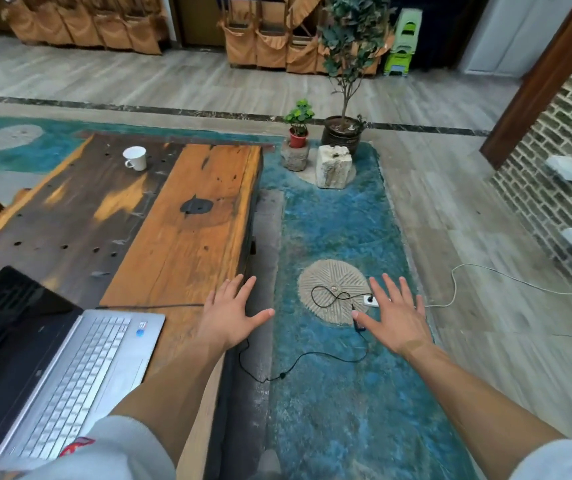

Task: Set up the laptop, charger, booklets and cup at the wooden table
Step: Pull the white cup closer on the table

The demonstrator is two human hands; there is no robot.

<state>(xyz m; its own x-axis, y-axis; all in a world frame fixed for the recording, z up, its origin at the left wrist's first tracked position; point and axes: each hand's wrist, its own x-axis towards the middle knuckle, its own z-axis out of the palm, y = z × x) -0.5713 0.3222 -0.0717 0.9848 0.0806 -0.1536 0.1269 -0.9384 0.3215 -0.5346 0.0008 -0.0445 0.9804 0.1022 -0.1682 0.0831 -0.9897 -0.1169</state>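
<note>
A silver laptop (69, 372) lies open on the near left of the wooden table (187, 216), its dark screen tilted back. Its black charger cable (298, 358) runs off the table's right edge, across the blue floor, to a white power strip (371, 301) on a round stone disc. A white cup (135, 158) stands at the table's far end. My left hand (230, 311) hovers flat with spread fingers over the table's right edge, holding nothing. My right hand (393, 315) is spread above the floor, just right of the power strip, also holding nothing. No booklets are in view.
Two potted plants (341, 128) and stone blocks (333, 166) stand past the table's far right corner. A white cord (457, 282) trails right across the floor toward a brick wall (561, 174). Covered chairs (270, 46) line the back.
</note>
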